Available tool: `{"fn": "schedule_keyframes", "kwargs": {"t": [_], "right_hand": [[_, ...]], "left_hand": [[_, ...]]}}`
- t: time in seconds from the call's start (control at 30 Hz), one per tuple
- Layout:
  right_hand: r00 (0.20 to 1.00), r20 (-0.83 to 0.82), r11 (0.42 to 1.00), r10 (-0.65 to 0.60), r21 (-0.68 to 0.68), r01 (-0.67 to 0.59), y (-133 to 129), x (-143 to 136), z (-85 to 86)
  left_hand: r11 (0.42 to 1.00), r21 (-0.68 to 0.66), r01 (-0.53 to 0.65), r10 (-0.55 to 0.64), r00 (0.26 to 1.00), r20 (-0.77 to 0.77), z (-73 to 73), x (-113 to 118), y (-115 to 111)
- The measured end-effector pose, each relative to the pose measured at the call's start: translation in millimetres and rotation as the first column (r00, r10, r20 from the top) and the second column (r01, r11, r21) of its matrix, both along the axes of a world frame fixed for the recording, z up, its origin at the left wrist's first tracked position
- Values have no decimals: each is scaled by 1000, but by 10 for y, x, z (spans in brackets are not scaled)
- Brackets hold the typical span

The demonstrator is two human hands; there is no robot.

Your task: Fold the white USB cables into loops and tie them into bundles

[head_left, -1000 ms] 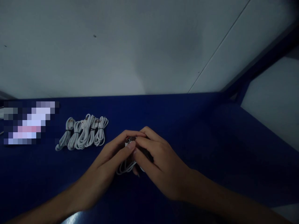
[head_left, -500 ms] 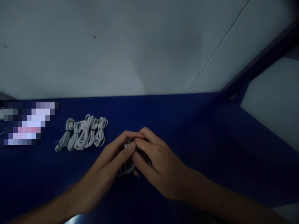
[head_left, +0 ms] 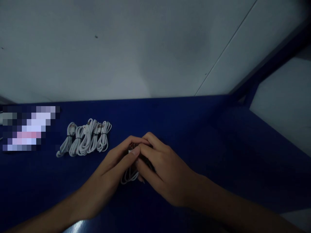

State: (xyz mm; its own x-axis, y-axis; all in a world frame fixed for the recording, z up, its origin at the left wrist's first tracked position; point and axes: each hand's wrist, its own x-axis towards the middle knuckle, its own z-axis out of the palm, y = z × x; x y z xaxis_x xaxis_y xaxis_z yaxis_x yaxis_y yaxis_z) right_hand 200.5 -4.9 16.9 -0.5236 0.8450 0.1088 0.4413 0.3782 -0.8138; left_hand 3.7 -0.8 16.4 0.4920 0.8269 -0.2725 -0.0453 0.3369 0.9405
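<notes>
A coiled white cable (head_left: 130, 175) is held between my two hands, just above the blue table (head_left: 155, 116). My left hand (head_left: 119, 160) pinches it from the left, thumb on top near a white end piece. From the right, my right hand (head_left: 159, 165) closes round the same coil, its fingertips meeting those of the left. Fingers hide much of the coil's middle. Several white cable bundles (head_left: 84, 139), each tied with a dark band, lie side by side to the left.
A blurred-out bright rectangular object (head_left: 31, 129) lies at the far left. Behind the table stands a grey-white panel (head_left: 116, 58). A dark blue frame bar (head_left: 269, 64) runs diagonally at the right.
Both hands stay closed round the cable, with only slight finger movement. The whole view has shifted a little.
</notes>
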Motion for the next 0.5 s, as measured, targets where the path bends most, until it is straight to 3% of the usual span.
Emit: {"fn": "schedule_keyframes", "kwargs": {"t": [0.5], "right_hand": [[1000, 8, 1000, 5, 7, -5, 19, -6, 4]], "left_hand": [[1000, -5, -2, 3, 1000, 10, -4, 5, 6]]}}
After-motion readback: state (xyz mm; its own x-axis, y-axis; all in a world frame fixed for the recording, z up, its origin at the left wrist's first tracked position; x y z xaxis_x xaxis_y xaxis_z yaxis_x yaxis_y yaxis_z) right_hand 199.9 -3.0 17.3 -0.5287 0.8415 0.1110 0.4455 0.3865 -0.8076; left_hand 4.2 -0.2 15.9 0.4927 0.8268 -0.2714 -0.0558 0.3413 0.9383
